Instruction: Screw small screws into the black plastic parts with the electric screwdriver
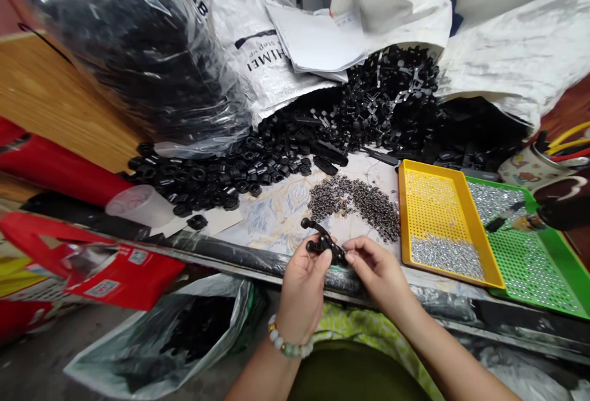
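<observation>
Table: here we are at the patterned tabletop (271, 219), busy from end to end
Sacks: white sacks (511, 38) crowd the back, 1 of them open-mouthed over a heap of black pieces (391, 103)
Clear bag: bulging with dark contents, the plastic bag (161, 75) leans in at back left, black rings (221, 173) spilling alongside
Trays: 2 on the right, the yellow tray (404, 216) overlapping the green tray (565, 247), silvery bits in both
Left hand: the left hand (304, 284) is in it now, thumb and fingers pinching the black part, beaded bracelet (289, 347) at the wrist
Right hand: the right hand (380, 269) closes thumb and index on that part's right end; anything tiny between them, I can't tell
Black part: and there's the jointed black part (326, 242), held up over the table's front edge
Small pieces: dark little pieces (354, 198) lie scattered just beyond
</observation>
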Available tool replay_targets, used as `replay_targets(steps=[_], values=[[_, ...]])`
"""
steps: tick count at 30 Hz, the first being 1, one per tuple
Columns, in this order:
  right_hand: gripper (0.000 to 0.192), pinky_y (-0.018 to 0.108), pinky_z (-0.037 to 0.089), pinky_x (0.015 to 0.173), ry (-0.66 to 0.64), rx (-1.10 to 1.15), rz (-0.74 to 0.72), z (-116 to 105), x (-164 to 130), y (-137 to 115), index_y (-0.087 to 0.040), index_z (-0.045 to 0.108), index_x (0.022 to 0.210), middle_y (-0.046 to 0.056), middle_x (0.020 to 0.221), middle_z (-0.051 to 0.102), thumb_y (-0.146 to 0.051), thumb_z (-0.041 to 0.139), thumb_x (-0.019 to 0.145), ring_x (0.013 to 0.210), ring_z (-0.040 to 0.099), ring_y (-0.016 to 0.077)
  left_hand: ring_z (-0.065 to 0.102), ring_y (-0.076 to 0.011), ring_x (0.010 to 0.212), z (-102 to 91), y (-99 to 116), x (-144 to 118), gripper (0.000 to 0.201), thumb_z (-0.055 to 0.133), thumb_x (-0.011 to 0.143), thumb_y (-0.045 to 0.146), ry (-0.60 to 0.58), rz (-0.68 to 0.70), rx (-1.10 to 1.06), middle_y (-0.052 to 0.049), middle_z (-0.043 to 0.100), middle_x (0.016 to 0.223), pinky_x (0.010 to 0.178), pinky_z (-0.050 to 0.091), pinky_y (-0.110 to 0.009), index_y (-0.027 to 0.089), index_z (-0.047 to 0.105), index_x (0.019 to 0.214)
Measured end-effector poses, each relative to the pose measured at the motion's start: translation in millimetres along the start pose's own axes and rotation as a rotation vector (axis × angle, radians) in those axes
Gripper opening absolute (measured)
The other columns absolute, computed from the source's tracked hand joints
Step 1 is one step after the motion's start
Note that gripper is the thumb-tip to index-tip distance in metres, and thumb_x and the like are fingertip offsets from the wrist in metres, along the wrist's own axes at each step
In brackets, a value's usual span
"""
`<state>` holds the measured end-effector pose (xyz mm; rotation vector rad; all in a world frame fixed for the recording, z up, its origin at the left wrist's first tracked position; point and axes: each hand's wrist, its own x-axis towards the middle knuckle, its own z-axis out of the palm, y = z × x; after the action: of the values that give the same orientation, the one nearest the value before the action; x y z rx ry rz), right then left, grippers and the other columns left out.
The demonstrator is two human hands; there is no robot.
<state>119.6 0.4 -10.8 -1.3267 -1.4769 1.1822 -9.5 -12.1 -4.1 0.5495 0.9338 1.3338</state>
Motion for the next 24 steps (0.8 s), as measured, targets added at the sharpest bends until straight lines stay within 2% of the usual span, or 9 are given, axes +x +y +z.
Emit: replay_targets(steps=[4,9,15,19,21,23,24], values=[[0.018,0.024,0.045,0.065,-0.056,0.274,0.155,-1.0,2.5,0.4,-0.018,0.059,0.081,0.0,0.074,0.059,-0.033,0.063,0.072,0.069,0.055,0.012,0.055,-0.0131,0.098,-2.3,2.0,1.8,0.016,0.057,0.081,0.019,-0.039,-0.026,-0.087,-0.002,0.062,0.097,0.088,0.04,-0.025,0.02,0.056,0.097],[0.019,0.024,0.045,0.066,-0.044,0.313,0.175,1.1,2.3,0.2,-0.018,0.057,0.078,0.0,0.073,0.059,-0.034,0.065,0.071,0.068,0.055,0.0116,0.054,-0.0106,0.094,-2.3,-1.4,0.8,0.012,0.055,0.083,0.017,-0.024,-0.014,-0.088,0.0,0.06,0.093,0.085,0.04,-0.023,0.02,0.052,0.094],[0.009,0.024,0.043,0.061,0.076,-0.002,0.064,10.3,-4.1,1.4,-0.018,0.053,0.076,0.0,0.069,0.055,-0.027,0.055,0.078,0.064,0.051,0.0121,0.054,-0.0095,0.086,5.2,-5.6,-3.4,0.014,0.059,0.08,0.019,0.056,0.037,-0.024,0.002,0.059,0.089,0.082,0.04,-0.022,0.021,0.05,0.09],[0.007,0.026,0.042,0.065,0.137,-0.279,-0.21,10.1,-6.3,2.7,-0.018,0.051,0.076,0.002,0.074,0.054,-0.017,0.047,0.081,0.071,0.051,0.0139,0.055,-0.0111,0.086,5.2,-6.1,-4.6,0.015,0.06,0.079,0.02,0.076,0.028,0.009,0.001,0.06,0.088,0.084,0.04,-0.025,0.021,0.05,0.09],[0.009,0.026,0.043,0.067,0.03,-0.335,-0.304,-0.2,-2.4,0.7,-0.018,0.053,0.078,0.003,0.075,0.055,-0.016,0.046,0.083,0.073,0.052,0.0141,0.055,-0.0117,0.089,2.6,-4.0,-3.1,0.017,0.059,0.08,0.02,0.069,0.017,0.016,0.0,0.06,0.091,0.086,0.039,-0.026,0.021,0.05,0.094],[0.012,0.026,0.044,0.069,-0.13,-0.348,-0.295,-16.1,6.3,-3.1,-0.019,0.057,0.079,0.003,0.077,0.058,-0.017,0.046,0.085,0.074,0.054,0.0134,0.054,-0.0121,0.093,-0.1,-0.3,-0.3,0.02,0.058,0.08,0.02,0.034,-0.016,0.014,-0.001,0.061,0.094,0.087,0.039,-0.026,0.02,0.05,0.098],[0.013,0.026,0.045,0.071,-0.16,-0.368,-0.277,-24.4,12.4,-5.2,-0.019,0.059,0.08,0.003,0.079,0.059,-0.017,0.046,0.085,0.075,0.055,0.0133,0.054,-0.0124,0.093,-1.1,1.8,1.5,0.021,0.058,0.08,0.02,0.012,-0.038,0.011,-0.002,0.061,0.095,0.087,0.039,-0.026,0.019,0.051,0.1]])
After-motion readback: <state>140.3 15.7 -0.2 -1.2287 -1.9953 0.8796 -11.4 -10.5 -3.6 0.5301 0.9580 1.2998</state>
